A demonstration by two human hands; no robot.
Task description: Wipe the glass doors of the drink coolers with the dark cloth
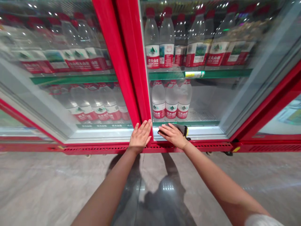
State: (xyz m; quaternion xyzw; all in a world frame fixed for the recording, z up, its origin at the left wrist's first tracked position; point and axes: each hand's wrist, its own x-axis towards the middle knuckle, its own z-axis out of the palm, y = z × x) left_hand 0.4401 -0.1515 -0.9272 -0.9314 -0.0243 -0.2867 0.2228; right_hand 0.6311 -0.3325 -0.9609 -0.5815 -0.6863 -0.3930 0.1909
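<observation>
My left hand (140, 135) lies flat with its fingers stretched out against the red door frame (144, 103) of a drinks fridge, near its bottom. Under my right hand (172, 135) is a dark grey cloth (182, 128) with a yellow edge. My right palm and fingers hold it pressed to the bottom of the right glass door (209, 94). Part of the cloth is hidden beneath the hand. Behind that glass, water bottles (171, 102) with red caps and red-and-white labels stand on the lower shelf.
More bottles fill the upper shelf (164, 74) and stand behind the left glass door (70, 91). A red vented base strip (204, 147) runs along the fridge bottom. Another red fridge (272, 125) adjoins on the right. Grey floor tiles (47, 185) carry my shadow.
</observation>
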